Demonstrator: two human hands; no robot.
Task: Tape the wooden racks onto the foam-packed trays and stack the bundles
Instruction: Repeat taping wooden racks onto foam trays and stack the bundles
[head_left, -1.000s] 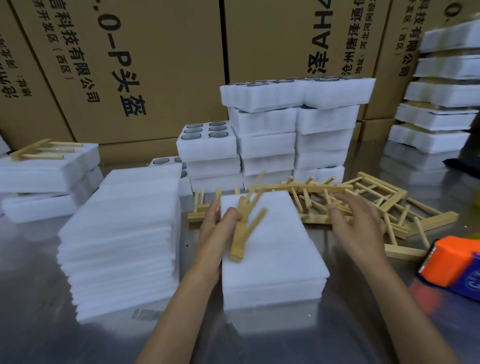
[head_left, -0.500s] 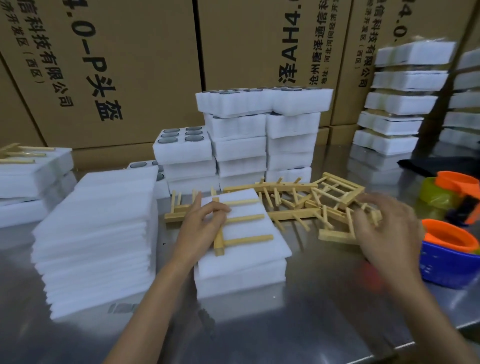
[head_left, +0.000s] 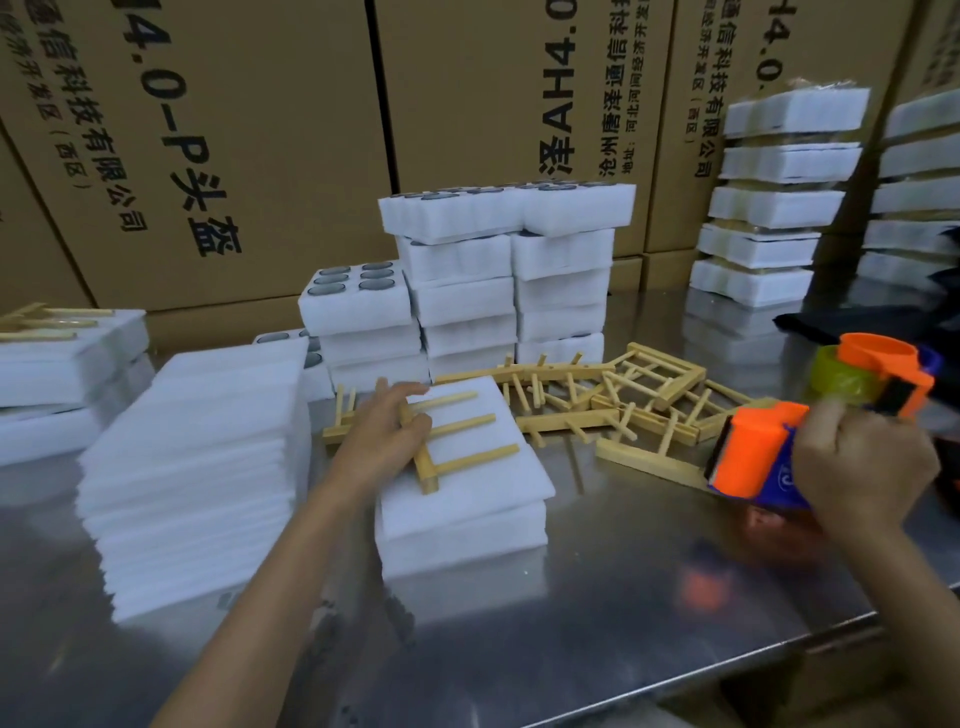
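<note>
Item: wooden rack (head_left: 451, 439), now flat on my foam-packed tray (head_left: 462, 499), counter (head_left: 597, 613) centre. Spine runs near–far; three pegs point right. Left hand (head_left: 387, 434) presses spine, fingers extended. Right hand (head_left: 865, 467), empty a second ago, now grips tape dispenser (head_left: 758, 460). Taping likely next.

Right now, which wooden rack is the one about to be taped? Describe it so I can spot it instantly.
Start at the shiny metal table and find the white foam-packed tray lying alone at its centre. The wooden rack lies flat on top, pinned under the left hand. Unlike the tangled rack pile behind, it sits alone on foam, three pegs pointing right.
</note>
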